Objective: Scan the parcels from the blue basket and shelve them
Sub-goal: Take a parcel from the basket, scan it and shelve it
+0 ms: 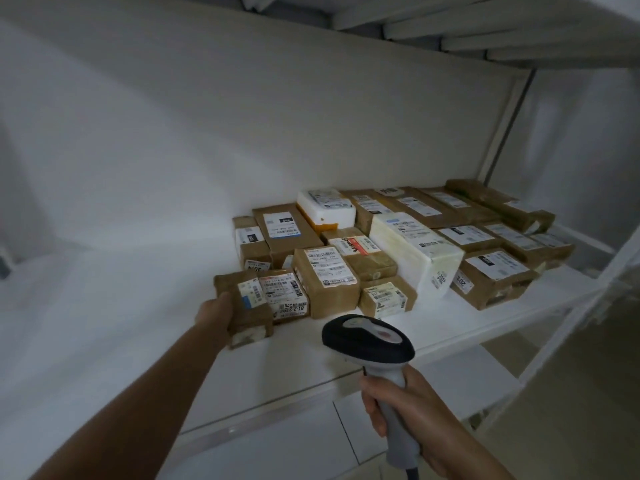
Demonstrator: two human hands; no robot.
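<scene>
Left hand (214, 315) reaches onto white shelf (138, 323) and grasps small brown parcel (244, 308) by its left side. Parcel sits near shelf front edge, against left end of other parcels (398, 244). These are mostly brown with white labels, packed in rows toward shelf right edge. Right hand (401, 407) is wrapped around handle of barcode scanner (369, 341), held upright just before shelf front edge, dark head toward parcels.

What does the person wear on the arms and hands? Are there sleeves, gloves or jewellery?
Nothing worn shows. The left hand and right hand have no gloves; no watch, bracelet or ring is visible. Both arms are bare up to the picture's edge, without sleeves.
</scene>
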